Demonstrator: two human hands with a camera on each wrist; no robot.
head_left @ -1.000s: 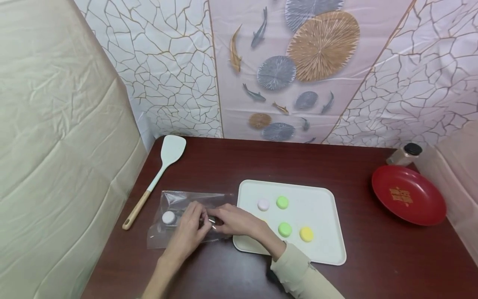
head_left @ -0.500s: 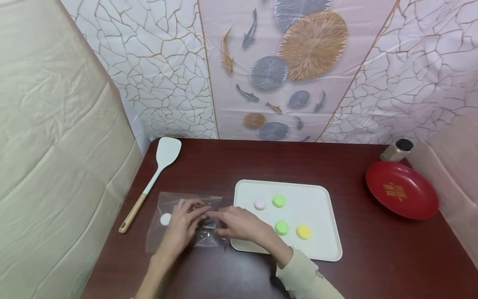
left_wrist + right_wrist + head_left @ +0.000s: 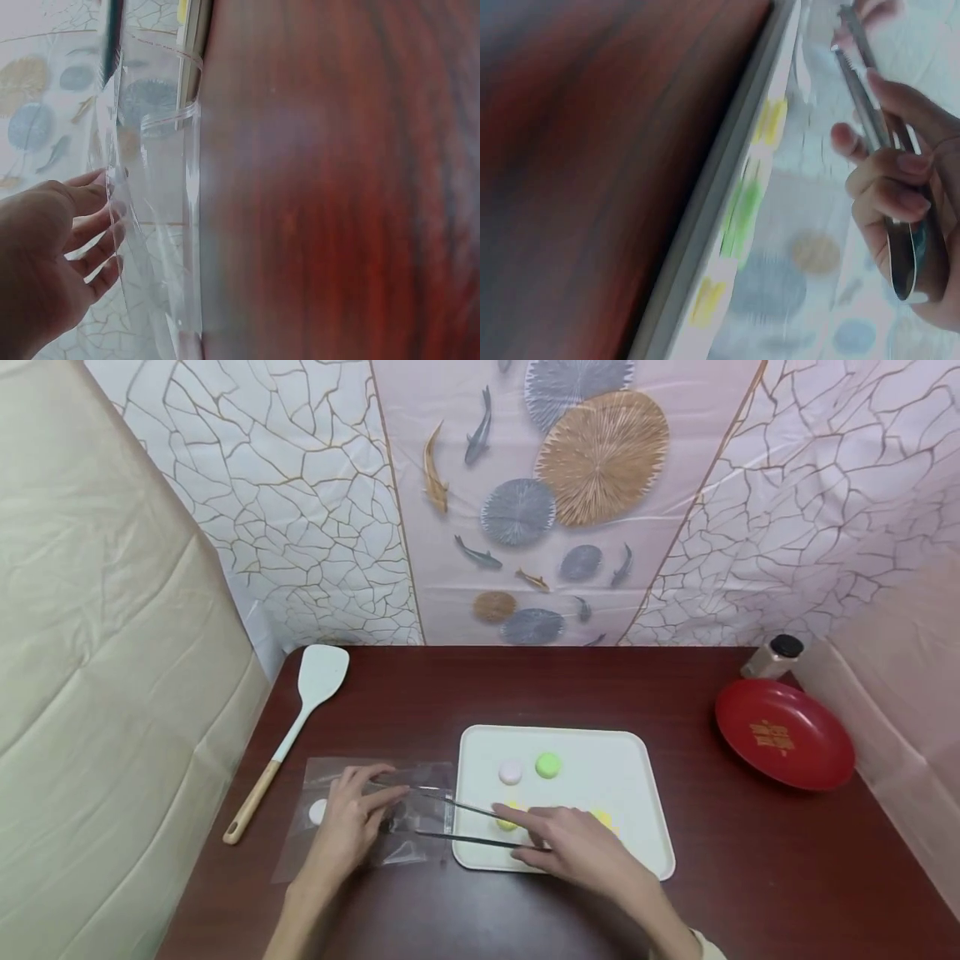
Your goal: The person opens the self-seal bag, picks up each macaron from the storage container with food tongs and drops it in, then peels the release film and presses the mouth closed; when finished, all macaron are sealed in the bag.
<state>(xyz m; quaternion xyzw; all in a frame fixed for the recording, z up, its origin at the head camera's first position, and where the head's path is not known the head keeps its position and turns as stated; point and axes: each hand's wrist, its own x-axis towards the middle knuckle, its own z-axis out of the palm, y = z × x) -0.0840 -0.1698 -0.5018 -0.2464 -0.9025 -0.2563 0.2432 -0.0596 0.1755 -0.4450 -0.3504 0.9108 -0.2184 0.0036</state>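
Tongs (image 3: 901, 259) in the grip of the right hand (image 3: 581, 847), fingers and thumb wrapped round the metal, just above the tray (image 3: 600, 760). Long axis running leftward and slightly away from the body, across the tray's left rim toward the clear bag (image 3: 408, 814). Two arms a little apart, with tips over the bag area, near the fingertips of the left hand (image 3: 345, 818); within the film or above it, cannot tell. Upper film pinched in the left hand. White disc (image 3: 318, 812) on the bag's left side, beyond that hand and well apart from the tips. Yellow disc (image 3: 507, 823) close to the right index fingertip; between the arms or under one, cannot tell. Probably decisive for any coming move: tips almost level with the bag's tray-facing end, right hand nearer the tray, left nearer the bag.
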